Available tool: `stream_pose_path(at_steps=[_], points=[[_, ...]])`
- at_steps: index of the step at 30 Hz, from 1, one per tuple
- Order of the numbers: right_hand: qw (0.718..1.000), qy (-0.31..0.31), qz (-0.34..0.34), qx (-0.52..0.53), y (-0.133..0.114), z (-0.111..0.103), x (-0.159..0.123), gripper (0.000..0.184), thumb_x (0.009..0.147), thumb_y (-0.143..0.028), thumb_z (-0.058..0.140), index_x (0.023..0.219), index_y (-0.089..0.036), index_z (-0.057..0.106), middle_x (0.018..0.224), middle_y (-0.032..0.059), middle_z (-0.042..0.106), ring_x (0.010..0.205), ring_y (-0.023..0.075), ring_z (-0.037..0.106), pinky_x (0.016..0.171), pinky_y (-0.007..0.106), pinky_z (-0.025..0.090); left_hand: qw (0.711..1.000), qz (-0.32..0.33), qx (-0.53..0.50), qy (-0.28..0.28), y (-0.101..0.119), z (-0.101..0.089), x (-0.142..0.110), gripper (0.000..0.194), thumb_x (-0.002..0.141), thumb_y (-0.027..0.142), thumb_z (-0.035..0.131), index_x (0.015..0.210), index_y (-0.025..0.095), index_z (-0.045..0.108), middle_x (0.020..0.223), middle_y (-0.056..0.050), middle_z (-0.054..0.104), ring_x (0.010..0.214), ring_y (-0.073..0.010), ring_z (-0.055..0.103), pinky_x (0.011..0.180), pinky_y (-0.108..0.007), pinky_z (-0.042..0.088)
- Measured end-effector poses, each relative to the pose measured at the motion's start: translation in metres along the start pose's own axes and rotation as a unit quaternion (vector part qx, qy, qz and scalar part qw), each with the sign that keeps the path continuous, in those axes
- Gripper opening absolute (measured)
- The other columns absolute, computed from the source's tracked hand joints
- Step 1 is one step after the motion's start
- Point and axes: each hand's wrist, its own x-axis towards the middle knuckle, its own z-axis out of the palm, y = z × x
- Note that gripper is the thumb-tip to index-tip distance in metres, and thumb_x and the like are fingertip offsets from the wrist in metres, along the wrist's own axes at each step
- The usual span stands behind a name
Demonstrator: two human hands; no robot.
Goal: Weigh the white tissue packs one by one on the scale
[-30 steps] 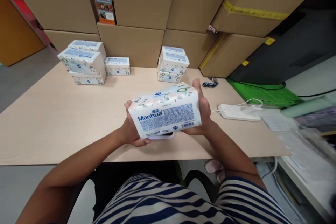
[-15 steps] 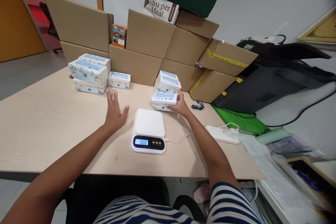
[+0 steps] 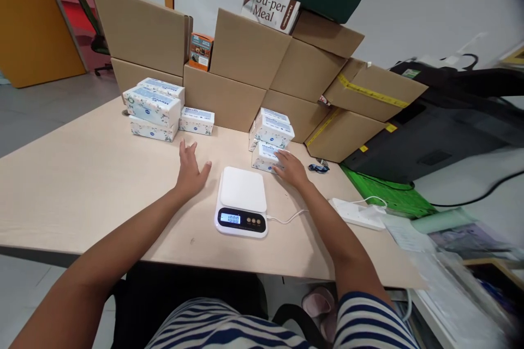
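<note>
My right hand (image 3: 291,168) is at the right end of a white tissue pack (image 3: 264,157), its fingers over the top and the thumb low at the front. This pack stands in front of more stacked tissue packs (image 3: 272,128). Over the table, my left hand (image 3: 191,172) is open and holds nothing, fingers spread. Between and nearer than both hands lies a white kitchen scale (image 3: 242,191) with a bare plate and a lit display reading 100.0. To the left, several more tissue packs (image 3: 151,108) are stacked, with a single pack (image 3: 197,120) beside them.
Cardboard boxes (image 3: 225,98) line the back of the table (image 3: 90,185). An orange box (image 3: 200,51) and a Su-per Meal box (image 3: 271,6) sit among them. A white power strip (image 3: 357,212) lies right, its cable near my right forearm. A small dark item (image 3: 318,168) lies behind.
The view has shifted, moving everything rightward in the picture. My right hand has moved from the pack's right side to over its top right end. My left hand stays open.
</note>
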Motion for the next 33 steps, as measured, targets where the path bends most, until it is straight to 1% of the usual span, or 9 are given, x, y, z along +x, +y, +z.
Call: stream_pose_path(at_steps=[8, 11, 14, 16, 19, 22, 25, 28, 33], points=[[1.000, 0.015, 0.009, -0.024, -0.023, 0.020, 0.004, 0.066, 0.104, -0.040, 0.052, 0.162, -0.009, 0.058, 0.176, 0.0215, 0.052, 0.168, 0.0370, 0.045, 0.139, 0.057, 0.040, 1.000, 0.006, 0.000, -0.020, 0.006, -0.001, -0.003, 0.083, 0.099, 0.060, 0.071, 0.166, 0.023, 0.036, 0.187, -0.024, 0.003, 0.175, -0.0468, 0.024, 0.141, -0.074, 0.025], [0.999, 0.029, 0.013, -0.042, -0.037, 0.019, 0.001, 0.064, 0.103, -0.035, 0.050, 0.159, -0.004, 0.058, 0.174, 0.0299, 0.051, 0.169, 0.0454, 0.041, 0.136, 0.074, 0.035, 1.000, -0.005, -0.003, -0.015, 0.004, 0.002, -0.005, 0.079, 0.100, 0.054, 0.070, 0.165, 0.022, 0.037, 0.187, -0.025, 0.003, 0.173, -0.0470, 0.028, 0.140, -0.073, 0.029], [0.996, 0.063, -0.033, -0.056, -0.068, 0.008, 0.008, 0.054, 0.104, -0.034, 0.050, 0.151, -0.011, 0.065, 0.175, 0.0286, 0.050, 0.172, 0.0492, 0.032, 0.134, 0.087, 0.020, 0.999, -0.022, 0.021, -0.023, 0.003, 0.006, -0.007, 0.075, 0.102, 0.049, 0.066, 0.164, 0.018, 0.037, 0.186, -0.028, 0.005, 0.172, -0.0488, 0.031, 0.138, -0.074, 0.031], [0.987, 0.089, -0.126, -0.048, -0.101, 0.000, 0.028, 0.049, 0.108, -0.037, 0.048, 0.148, -0.016, 0.068, 0.173, 0.0230, 0.055, 0.172, 0.0438, 0.035, 0.138, 0.079, 0.019, 0.997, -0.042, 0.049, -0.041, 0.004, 0.009, -0.006, 0.074, 0.102, 0.045, 0.064, 0.163, 0.014, 0.037, 0.184, -0.030, 0.010, 0.172, -0.0495, 0.031, 0.138, -0.073, 0.032], [0.974, 0.066, -0.215, -0.027, -0.163, -0.005, 0.082, 0.053, 0.112, -0.041, 0.045, 0.155, -0.017, 0.065, 0.166, 0.0201, 0.063, 0.164, 0.0382, 0.049, 0.138, 0.064, 0.032, 0.991, -0.073, 0.083, -0.078, 0.010, 0.013, -0.004, 0.074, 0.102, 0.039, 0.061, 0.165, 0.011, 0.034, 0.180, -0.031, 0.024, 0.171, -0.0474, 0.035, 0.138, -0.070, 0.034], [0.977, 0.009, -0.211, -0.018, -0.223, 0.009, 0.147, 0.056, 0.108, -0.040, 0.053, 0.158, -0.016, 0.064, 0.160, 0.0202, 0.069, 0.152, 0.0381, 0.059, 0.130, 0.057, 0.045, 0.982, -0.089, 0.102, -0.135, 0.022, 0.012, -0.009, 0.075, 0.103, 0.033, 0.058, 0.167, 0.006, 0.031, 0.175, -0.032, 0.035, 0.170, -0.0447, 0.037, 0.140, -0.066, 0.033], [0.982, -0.023, -0.189, -0.006, -0.270, 0.039, 0.192, 0.064, 0.101, -0.041, 0.061, 0.154, -0.005, 0.064, 0.157, 0.0305, 0.067, 0.149, 0.0458, 0.061, 0.123, 0.062, 0.049, 0.976, -0.096, 0.114, -0.161, 0.034, 0.008, -0.020, 0.078, 0.095, 0.033, 0.069, 0.163, 0.006, 0.042, 0.174, -0.030, 0.042, 0.170, -0.0426, 0.040, 0.141, -0.057, 0.036], [0.984, -0.053, -0.170, 0.009, -0.296, 0.069, 0.216, 0.075, 0.092, -0.061, 0.071, 0.142, -0.005, 0.069, 0.142, 0.0383, 0.071, 0.135, 0.0543, 0.067, 0.108, 0.067, 0.055, 0.970, -0.117, 0.116, -0.178, 0.036, 0.006, -0.027, 0.087, 0.094, 0.040, 0.072, 0.169, 0.008, 0.040, 0.183, -0.029, 0.030, 0.169, -0.0460, 0.041, 0.137, -0.059, 0.043], [0.976, -0.067, -0.202, 0.032, -0.292, 0.088, 0.240, 0.078, 0.075, -0.089, 0.074, 0.117, -0.023, 0.073, 0.122, 0.0297, 0.076, 0.124, 0.0518, 0.071, 0.092, 0.060, 0.057, 0.965, -0.140, 0.097, -0.201, 0.032, 0.004, -0.032, 0.094, 0.094, 0.045, 0.070, 0.174, 0.011, 0.035, 0.188, -0.026, 0.018, 0.172, -0.0499, 0.034, 0.140, -0.063, 0.037]])
